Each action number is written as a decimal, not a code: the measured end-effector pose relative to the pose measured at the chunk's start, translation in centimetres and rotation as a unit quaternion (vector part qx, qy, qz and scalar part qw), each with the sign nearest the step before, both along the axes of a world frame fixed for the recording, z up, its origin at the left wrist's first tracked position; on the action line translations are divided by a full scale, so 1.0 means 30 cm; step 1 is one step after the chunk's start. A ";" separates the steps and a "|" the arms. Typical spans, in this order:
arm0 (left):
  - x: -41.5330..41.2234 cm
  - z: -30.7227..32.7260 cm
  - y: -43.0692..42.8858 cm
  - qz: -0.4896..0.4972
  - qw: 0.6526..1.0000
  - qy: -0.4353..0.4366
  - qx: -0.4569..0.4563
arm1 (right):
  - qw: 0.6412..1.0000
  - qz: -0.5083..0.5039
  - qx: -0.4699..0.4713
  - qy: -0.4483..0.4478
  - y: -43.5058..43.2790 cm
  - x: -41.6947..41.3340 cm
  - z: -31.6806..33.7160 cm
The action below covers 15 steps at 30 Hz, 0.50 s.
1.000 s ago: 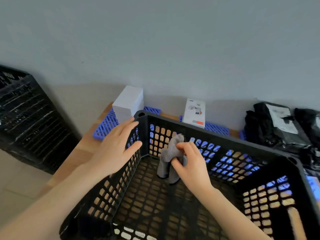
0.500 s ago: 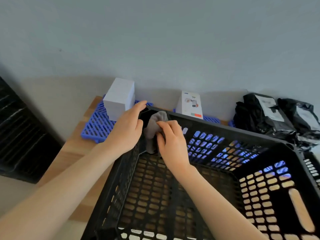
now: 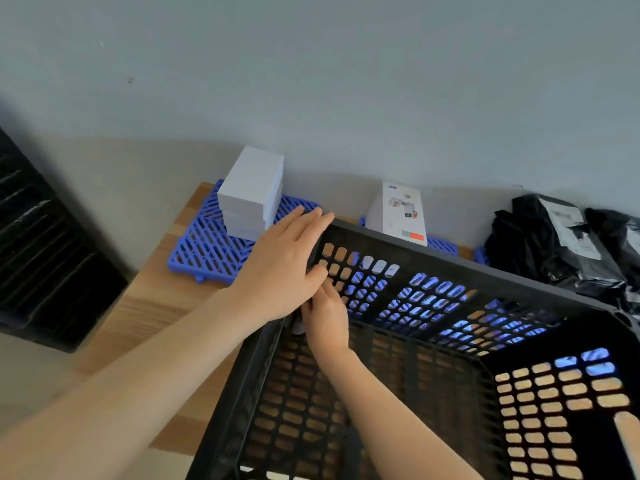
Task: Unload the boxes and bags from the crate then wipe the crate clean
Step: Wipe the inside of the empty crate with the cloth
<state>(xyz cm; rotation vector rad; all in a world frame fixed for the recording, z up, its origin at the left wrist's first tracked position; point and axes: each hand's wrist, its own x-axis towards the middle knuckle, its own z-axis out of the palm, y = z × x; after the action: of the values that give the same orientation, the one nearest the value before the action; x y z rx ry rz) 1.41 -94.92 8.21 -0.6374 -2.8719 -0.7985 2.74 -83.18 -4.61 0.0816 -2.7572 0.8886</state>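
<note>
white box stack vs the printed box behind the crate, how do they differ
The white box stack is plain; the printed box carries pictures and an orange patch. The stack is several boxes piled flat; the printed box is one slim box standing on end. Both sit on blue mats outside the crate.

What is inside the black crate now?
Only the right hand and a grey cloth, in the far left corner. The left hand, on the crate rim, hides most of the cloth. Nothing else shows.
</note>
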 end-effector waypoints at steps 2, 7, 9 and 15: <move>-0.001 -0.005 0.002 0.003 1.000 0.007 -0.007 | 0.995 -0.003 0.041 -0.095 0.001 -0.011 -0.086; -0.004 -0.006 0.002 0.008 1.000 0.009 -0.017 | 0.985 -0.046 0.028 -0.166 -0.019 -0.020 -0.177; -0.002 -0.002 0.006 0.005 1.000 0.010 -0.017 | 0.986 -0.029 0.037 -0.161 -0.003 -0.018 -0.169; 0.001 0.010 0.009 0.006 1.000 0.003 -0.001 | 1.000 0.009 0.000 -0.027 0.068 0.066 -0.009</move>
<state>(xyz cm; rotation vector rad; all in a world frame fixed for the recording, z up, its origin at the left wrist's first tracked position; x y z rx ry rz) 1.44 -94.65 8.51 -0.6220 -2.8686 -0.7918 4.73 -81.16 -4.89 0.0832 -2.8117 0.9072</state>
